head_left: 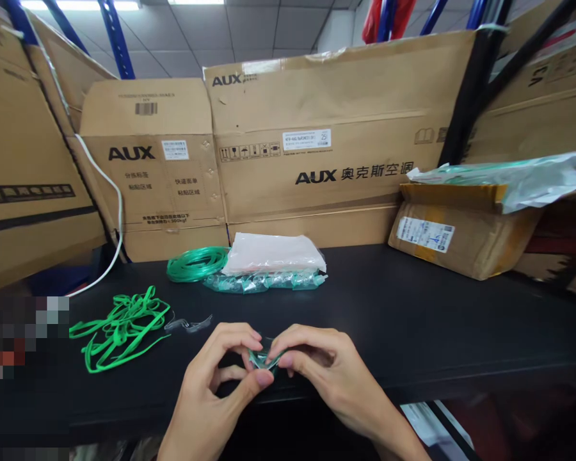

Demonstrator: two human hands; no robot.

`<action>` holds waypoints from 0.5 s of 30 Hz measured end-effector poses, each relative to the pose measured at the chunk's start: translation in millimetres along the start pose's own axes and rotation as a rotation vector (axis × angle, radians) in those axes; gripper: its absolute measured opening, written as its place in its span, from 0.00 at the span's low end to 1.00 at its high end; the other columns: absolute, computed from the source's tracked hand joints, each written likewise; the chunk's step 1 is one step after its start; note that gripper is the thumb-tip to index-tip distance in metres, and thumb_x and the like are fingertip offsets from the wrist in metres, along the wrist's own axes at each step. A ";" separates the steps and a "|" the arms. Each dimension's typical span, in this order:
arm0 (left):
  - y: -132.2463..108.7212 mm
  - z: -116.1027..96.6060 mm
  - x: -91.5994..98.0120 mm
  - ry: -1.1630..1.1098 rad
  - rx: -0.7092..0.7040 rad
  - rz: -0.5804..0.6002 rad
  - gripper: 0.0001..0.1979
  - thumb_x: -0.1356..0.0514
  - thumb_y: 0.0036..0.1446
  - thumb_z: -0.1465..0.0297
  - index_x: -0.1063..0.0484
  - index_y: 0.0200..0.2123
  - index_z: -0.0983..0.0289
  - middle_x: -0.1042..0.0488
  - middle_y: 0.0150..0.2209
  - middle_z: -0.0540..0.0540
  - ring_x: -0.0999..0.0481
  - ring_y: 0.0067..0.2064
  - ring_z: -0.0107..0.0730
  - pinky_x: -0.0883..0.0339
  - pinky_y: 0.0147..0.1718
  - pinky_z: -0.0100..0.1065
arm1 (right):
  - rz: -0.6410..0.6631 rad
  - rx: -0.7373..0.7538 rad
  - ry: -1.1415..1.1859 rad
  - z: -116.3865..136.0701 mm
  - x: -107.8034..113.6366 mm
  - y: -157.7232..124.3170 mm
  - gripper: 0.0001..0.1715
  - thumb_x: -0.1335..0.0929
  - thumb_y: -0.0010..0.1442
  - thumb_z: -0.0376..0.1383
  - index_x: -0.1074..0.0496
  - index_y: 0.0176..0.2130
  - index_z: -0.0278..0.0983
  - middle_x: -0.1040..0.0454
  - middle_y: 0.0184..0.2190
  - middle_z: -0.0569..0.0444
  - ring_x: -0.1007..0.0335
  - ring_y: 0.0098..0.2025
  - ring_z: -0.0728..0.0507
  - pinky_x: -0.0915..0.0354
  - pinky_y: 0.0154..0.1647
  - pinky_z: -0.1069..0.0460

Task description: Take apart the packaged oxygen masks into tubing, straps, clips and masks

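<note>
Near the front edge of the table, a small see-through, green-tinted plastic piece (265, 362) is held between both hands. My left hand (223, 378) pinches its left side between thumb and fingers. On the right side, the fingertips of my right hand (319, 365) are closed on the same piece, with a finger reaching into its opening. Fingers hide much of its shape. To the left lies a loose tangle of flat green elastic straps (122, 330). Between the straps and my left hand are some thin clear plastic pieces (189, 324), too small to make out.
Behind my hands on the black table (388, 320) lie a coil of green tubing (196, 264), a stack of white bags (276, 253) and green-tinted parts in clear wrap (264, 282). An open carton (461, 230) holding plastic packs stands at right. Large cardboard panels (340, 96) wall the back.
</note>
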State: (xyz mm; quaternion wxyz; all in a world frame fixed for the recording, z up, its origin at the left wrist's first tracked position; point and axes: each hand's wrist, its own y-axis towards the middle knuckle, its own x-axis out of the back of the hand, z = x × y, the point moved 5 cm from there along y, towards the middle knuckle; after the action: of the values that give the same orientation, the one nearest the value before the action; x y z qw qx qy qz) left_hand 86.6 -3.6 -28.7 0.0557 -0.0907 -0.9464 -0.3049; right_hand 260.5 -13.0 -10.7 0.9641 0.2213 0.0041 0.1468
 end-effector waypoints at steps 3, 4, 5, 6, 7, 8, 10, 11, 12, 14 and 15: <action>0.0 -2.7 0.0 0.066 -0.041 0.000 0.07 0.31 0.60 0.70 0.24 0.41 0.58 0.27 0.45 0.53 0.20 0.38 0.29 0.22 0.33 0.24 | -0.015 0.032 -0.037 2.2 1.2 -0.7 0.07 0.28 0.66 0.33 0.17 0.37 0.38 0.18 0.35 0.54 0.24 0.39 0.45 0.32 0.43 0.53; 0.0 -3.8 0.0 0.089 -0.065 0.005 0.07 0.31 0.59 0.71 0.23 0.41 0.57 0.26 0.45 0.53 0.20 0.38 0.31 0.21 0.33 0.25 | -0.010 0.037 -0.042 2.4 1.1 -0.9 0.07 0.28 0.66 0.33 0.17 0.37 0.39 0.18 0.36 0.54 0.24 0.40 0.45 0.32 0.44 0.52; -0.2 -5.2 -0.3 0.117 -0.096 0.011 0.07 0.32 0.59 0.72 0.23 0.41 0.57 0.26 0.45 0.53 0.19 0.39 0.32 0.21 0.33 0.26 | -0.002 0.040 -0.046 2.5 1.0 -1.1 0.07 0.28 0.66 0.34 0.17 0.37 0.39 0.18 0.36 0.54 0.23 0.40 0.45 0.32 0.45 0.52; -0.5 -6.6 -0.4 0.149 -0.130 0.011 0.07 0.32 0.58 0.73 0.23 0.40 0.58 0.26 0.45 0.54 0.19 0.40 0.33 0.20 0.32 0.26 | 0.006 0.044 -0.052 2.6 0.9 -1.2 0.06 0.28 0.66 0.34 0.17 0.37 0.39 0.18 0.36 0.54 0.23 0.40 0.45 0.32 0.46 0.52; -1.0 -8.1 -0.9 0.185 -0.165 0.008 0.07 0.33 0.58 0.74 0.23 0.40 0.58 0.25 0.44 0.54 0.19 0.40 0.34 0.20 0.32 0.26 | 0.012 0.048 -0.058 2.7 0.9 -1.3 0.06 0.27 0.66 0.34 0.17 0.37 0.40 0.18 0.37 0.54 0.23 0.41 0.45 0.32 0.46 0.52; -1.8 -9.5 -1.8 0.222 -0.197 0.002 0.07 0.33 0.58 0.75 0.23 0.39 0.58 0.25 0.43 0.54 0.19 0.40 0.34 0.20 0.31 0.26 | 0.017 0.052 -0.064 3.0 0.9 -1.3 0.06 0.27 0.66 0.34 0.17 0.38 0.40 0.18 0.37 0.54 0.23 0.41 0.45 0.32 0.46 0.52; -3.9 -11.8 -4.0 0.283 -0.244 -0.038 0.07 0.35 0.58 0.76 0.23 0.38 0.58 0.25 0.43 0.55 0.19 0.40 0.35 0.22 0.30 0.26 | 0.027 0.057 -0.075 4.2 0.6 -1.4 0.06 0.27 0.66 0.34 0.16 0.38 0.40 0.18 0.37 0.54 0.23 0.41 0.45 0.31 0.47 0.52; -5.2 -12.5 -5.1 0.304 -0.254 -0.072 0.07 0.36 0.58 0.76 0.23 0.38 0.58 0.25 0.43 0.55 0.19 0.40 0.35 0.22 0.30 0.25 | 0.033 0.059 -0.082 4.9 0.2 -1.4 0.07 0.28 0.67 0.34 0.16 0.39 0.40 0.18 0.37 0.54 0.23 0.41 0.45 0.31 0.47 0.51; -6.6 -13.1 -6.4 0.318 -0.260 -0.109 0.07 0.37 0.58 0.76 0.23 0.38 0.59 0.25 0.43 0.56 0.19 0.41 0.35 0.23 0.29 0.26 | 0.039 0.060 -0.091 5.6 -0.2 -1.4 0.08 0.29 0.68 0.35 0.16 0.39 0.41 0.18 0.37 0.53 0.23 0.42 0.45 0.31 0.47 0.51; -9.1 -14.0 -8.9 0.330 -0.269 -0.182 0.07 0.38 0.59 0.76 0.24 0.37 0.59 0.25 0.44 0.56 0.19 0.41 0.35 0.24 0.29 0.26 | 0.048 0.065 -0.113 6.9 -1.2 -1.3 0.09 0.29 0.69 0.35 0.16 0.39 0.42 0.18 0.37 0.53 0.22 0.42 0.44 0.31 0.47 0.51; -10.1 -14.5 -10.1 0.328 -0.279 -0.209 0.07 0.38 0.59 0.76 0.24 0.37 0.59 0.25 0.44 0.56 0.19 0.41 0.35 0.24 0.30 0.27 | 0.051 0.067 -0.125 7.2 -1.7 -1.3 0.09 0.29 0.69 0.35 0.16 0.39 0.42 0.17 0.38 0.53 0.22 0.42 0.44 0.31 0.47 0.51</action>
State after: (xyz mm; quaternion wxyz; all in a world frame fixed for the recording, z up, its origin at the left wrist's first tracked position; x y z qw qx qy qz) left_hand 95.1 -21.5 -24.4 0.1639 0.0519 -0.8777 -0.4473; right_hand 259.7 -17.7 -4.9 0.9505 0.2620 -0.0567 0.1570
